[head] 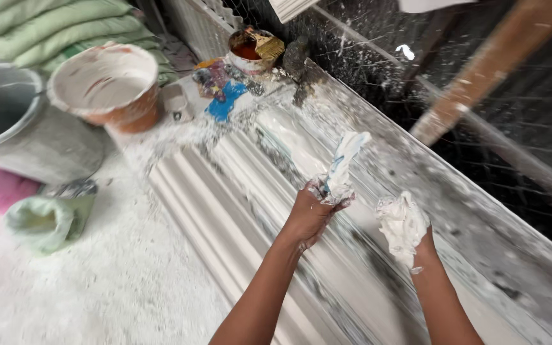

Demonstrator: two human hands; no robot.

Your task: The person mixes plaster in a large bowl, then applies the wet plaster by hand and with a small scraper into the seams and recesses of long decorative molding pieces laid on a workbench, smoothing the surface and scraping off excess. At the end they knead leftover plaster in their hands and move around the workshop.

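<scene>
The left hand (311,214) closes its fingers around a plaster-caked blue-handled tool (343,166); the right hand (407,230) grips a wad of white plaster (400,220) above the ribbed moulding (225,191).

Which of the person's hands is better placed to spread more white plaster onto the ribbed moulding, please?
Probably the left hand: its fingers grip the plaster-coated tool over the ribbed moulding. The right hand is full of wet plaster.
</scene>
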